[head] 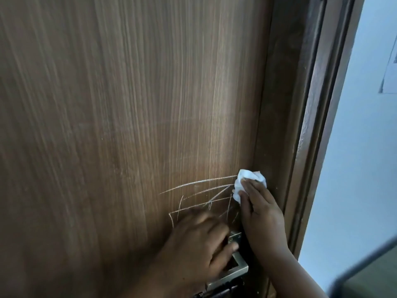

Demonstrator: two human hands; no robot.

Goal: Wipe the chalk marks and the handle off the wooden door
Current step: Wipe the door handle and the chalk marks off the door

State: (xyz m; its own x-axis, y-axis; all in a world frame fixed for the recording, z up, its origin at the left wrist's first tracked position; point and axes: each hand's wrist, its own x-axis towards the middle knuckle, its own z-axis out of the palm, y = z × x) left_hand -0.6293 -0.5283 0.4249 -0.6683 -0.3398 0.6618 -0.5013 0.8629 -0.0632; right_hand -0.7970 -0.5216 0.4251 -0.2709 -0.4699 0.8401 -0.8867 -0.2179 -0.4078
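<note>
A brown wooden door [129, 104] fills the view. White chalk marks [199, 190] cross its lower right part in curved and straight strokes. My right hand [261, 214] presses a crumpled white tissue [247, 179] flat on the door at the right end of the top strokes. Below the marks, my left hand [197, 246] is blurred and lies over the metal handle [236, 267], fingers bent around its upper part. Part of the handle's square frame shows under that hand.
The dark wooden door frame [300, 125] runs down the right side, close to my right hand. Beyond it is a pale wall [354, 147] with a paper sheet [391, 78] at the far right edge. A grey object sits at the bottom right corner.
</note>
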